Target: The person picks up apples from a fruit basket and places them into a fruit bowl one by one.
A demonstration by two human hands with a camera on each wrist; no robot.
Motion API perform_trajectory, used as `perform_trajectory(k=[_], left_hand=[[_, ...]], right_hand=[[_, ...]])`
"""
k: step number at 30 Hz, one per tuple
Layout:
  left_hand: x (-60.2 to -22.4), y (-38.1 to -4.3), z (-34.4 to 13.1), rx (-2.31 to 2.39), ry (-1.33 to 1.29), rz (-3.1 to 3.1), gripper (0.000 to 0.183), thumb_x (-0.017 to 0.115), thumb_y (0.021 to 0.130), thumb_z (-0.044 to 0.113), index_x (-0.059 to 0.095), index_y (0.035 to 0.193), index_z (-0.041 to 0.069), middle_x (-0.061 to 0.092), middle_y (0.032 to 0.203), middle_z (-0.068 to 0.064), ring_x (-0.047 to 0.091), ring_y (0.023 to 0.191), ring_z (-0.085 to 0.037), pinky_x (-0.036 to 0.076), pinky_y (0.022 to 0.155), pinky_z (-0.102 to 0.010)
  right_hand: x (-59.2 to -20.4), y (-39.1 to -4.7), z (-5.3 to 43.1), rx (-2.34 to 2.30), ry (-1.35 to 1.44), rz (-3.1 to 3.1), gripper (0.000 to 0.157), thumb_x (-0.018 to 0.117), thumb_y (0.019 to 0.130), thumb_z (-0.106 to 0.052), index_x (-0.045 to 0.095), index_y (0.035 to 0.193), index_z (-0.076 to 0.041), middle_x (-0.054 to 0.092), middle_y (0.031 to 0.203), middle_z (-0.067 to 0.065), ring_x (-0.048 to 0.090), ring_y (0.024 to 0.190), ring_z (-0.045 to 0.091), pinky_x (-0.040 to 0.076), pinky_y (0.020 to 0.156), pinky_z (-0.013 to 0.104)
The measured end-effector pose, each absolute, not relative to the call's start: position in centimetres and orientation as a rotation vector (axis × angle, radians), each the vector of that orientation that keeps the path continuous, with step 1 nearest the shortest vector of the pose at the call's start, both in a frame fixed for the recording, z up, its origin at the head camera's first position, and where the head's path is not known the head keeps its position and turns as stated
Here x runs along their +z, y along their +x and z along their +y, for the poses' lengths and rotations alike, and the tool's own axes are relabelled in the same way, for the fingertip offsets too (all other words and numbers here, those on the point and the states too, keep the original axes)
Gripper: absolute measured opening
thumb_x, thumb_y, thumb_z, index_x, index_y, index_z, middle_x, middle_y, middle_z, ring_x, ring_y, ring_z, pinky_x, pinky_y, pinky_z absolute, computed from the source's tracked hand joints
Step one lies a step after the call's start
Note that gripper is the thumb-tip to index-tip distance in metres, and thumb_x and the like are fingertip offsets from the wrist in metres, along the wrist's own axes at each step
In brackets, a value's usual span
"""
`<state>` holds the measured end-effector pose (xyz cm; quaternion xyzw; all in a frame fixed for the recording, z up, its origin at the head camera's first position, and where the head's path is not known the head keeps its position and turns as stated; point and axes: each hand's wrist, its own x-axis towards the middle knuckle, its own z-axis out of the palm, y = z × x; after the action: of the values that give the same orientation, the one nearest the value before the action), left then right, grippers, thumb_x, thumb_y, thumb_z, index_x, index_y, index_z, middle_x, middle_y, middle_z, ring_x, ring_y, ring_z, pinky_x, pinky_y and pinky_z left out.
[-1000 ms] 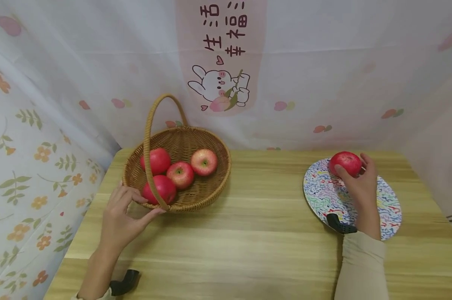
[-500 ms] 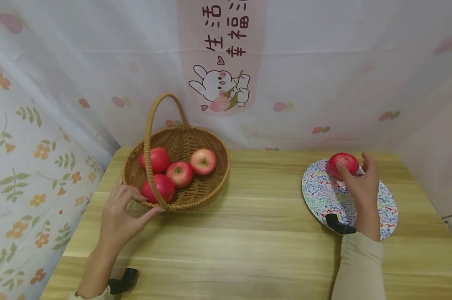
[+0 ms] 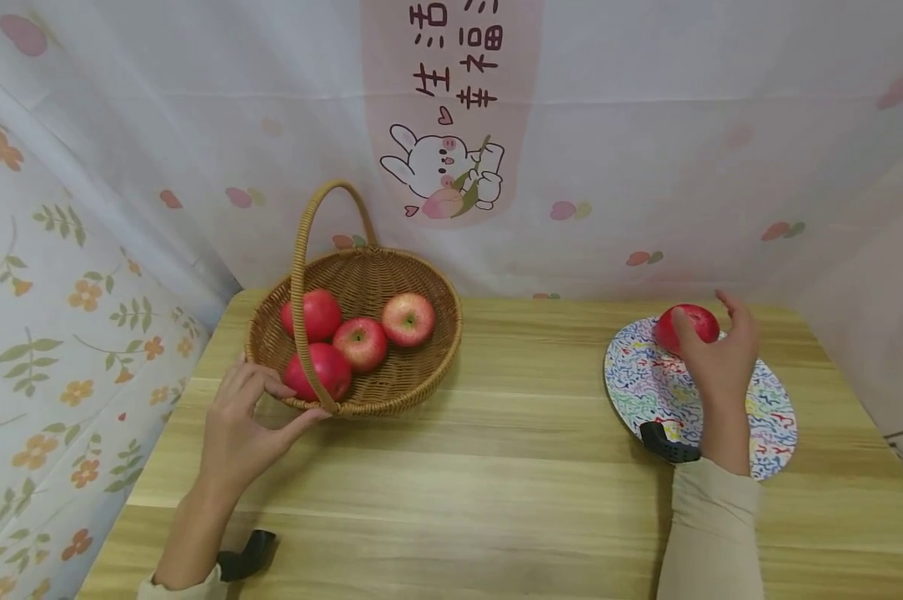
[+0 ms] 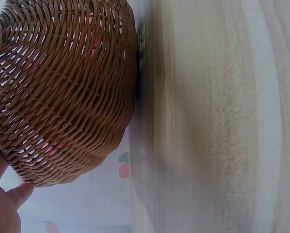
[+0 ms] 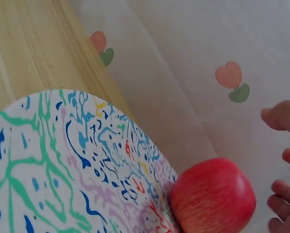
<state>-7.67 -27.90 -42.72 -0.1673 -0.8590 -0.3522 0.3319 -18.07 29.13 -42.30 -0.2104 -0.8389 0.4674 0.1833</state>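
Observation:
At the left of the head view stands a wicker basket [image 3: 424,387] with a tall hoop handle, several red apples [image 3: 358,343] inside. My left hand [image 3: 235,425] grips its near left rim, thumb at the front and fingers at the side. The left wrist view shows the woven wall [image 4: 67,92] and fingertips along the rim. To the right, a single red apple [image 5: 213,196] sits toward the far edge of a round plate [image 5: 98,145] with a multicoloured squiggle pattern. My right hand [image 3: 721,358] hovers over that plate, fingers spread and apart from the apple in the right wrist view.
Both things stand on a light wooden table [image 3: 511,467]. A white printed curtain [image 3: 609,150] hangs right behind the table's back edge, and a floral cloth [image 3: 68,333] borders the left side. Black wrist mounts [image 3: 248,557] stick out beside the forearms.
The right hand's fingers have spread and lifted off the apple, which now rests on the plate. The left hand and the basket have stayed in place.

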Motion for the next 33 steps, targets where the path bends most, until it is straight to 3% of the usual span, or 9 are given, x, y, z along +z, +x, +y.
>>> perform_trajectory(k=[4, 9, 18, 26, 33], left_hand=[[-42.6, -7.6, -28.0, -0.922, -0.431, -2.264, 0.07, 0.075, 0.084, 0.071, 0.064, 0.082, 0.002, 0.063, 0.087, -0.008, 0.055, 0.093, -0.012, 0.032, 0.127, -0.065], [-42.5, -7.5, -28.0, -0.917, -0.423, -2.266, 0.071, 0.075, 0.084, 0.072, 0.064, 0.081, 0.002, 0.063, 0.087, -0.008, 0.055, 0.093, -0.011, 0.032, 0.128, -0.063], [-42.6, -7.6, -27.8, -0.925, -0.431, -2.254, 0.069, 0.076, 0.084, 0.071, 0.065, 0.081, 0.003, 0.063, 0.086, -0.007, 0.056, 0.092, -0.01, 0.032, 0.128, -0.062], [-42.7, -7.8, -27.9, -0.928, -0.435, -2.268, 0.068, 0.077, 0.083, 0.07, 0.065, 0.082, 0.003, 0.064, 0.087, -0.006, 0.056, 0.092, -0.011, 0.031, 0.129, -0.063], [-42.6, -7.6, -28.0, -0.923, -0.405, -2.29, 0.07, 0.076, 0.082, 0.073, 0.065, 0.081, 0.003, 0.064, 0.087, -0.007, 0.056, 0.092, -0.011, 0.031, 0.13, -0.06]], right_hand=[[-41.8, -18.1, 28.6, 1.289, -0.566, -2.329, 0.066, 0.069, 0.101, -0.034, 0.041, 0.161, -0.031, 0.035, 0.169, -0.001, 0.026, 0.158, 0.02, 0.035, 0.128, 0.056], [-41.1, -18.0, 27.6, 1.236, -0.466, -2.35, 0.064, 0.072, 0.101, -0.032, 0.046, 0.159, -0.029, 0.041, 0.165, -0.001, 0.034, 0.154, 0.021, 0.046, 0.121, 0.056], [-40.5, -17.9, 25.8, 1.206, -0.23, -2.4, 0.063, 0.075, 0.097, -0.027, 0.052, 0.155, -0.019, 0.049, 0.156, 0.012, 0.048, 0.145, 0.033, 0.051, 0.115, 0.057], [-39.7, -17.8, 24.7, 1.241, 0.011, -2.34, 0.058, 0.078, 0.095, -0.02, 0.058, 0.149, -0.015, 0.056, 0.147, 0.013, 0.057, 0.136, 0.033, 0.05, 0.115, 0.026], [-39.3, -18.6, 22.6, 1.301, 0.209, -2.391, 0.058, 0.079, 0.096, -0.016, 0.058, 0.149, -0.012, 0.056, 0.147, 0.01, 0.056, 0.134, 0.034, 0.049, 0.111, 0.016]])
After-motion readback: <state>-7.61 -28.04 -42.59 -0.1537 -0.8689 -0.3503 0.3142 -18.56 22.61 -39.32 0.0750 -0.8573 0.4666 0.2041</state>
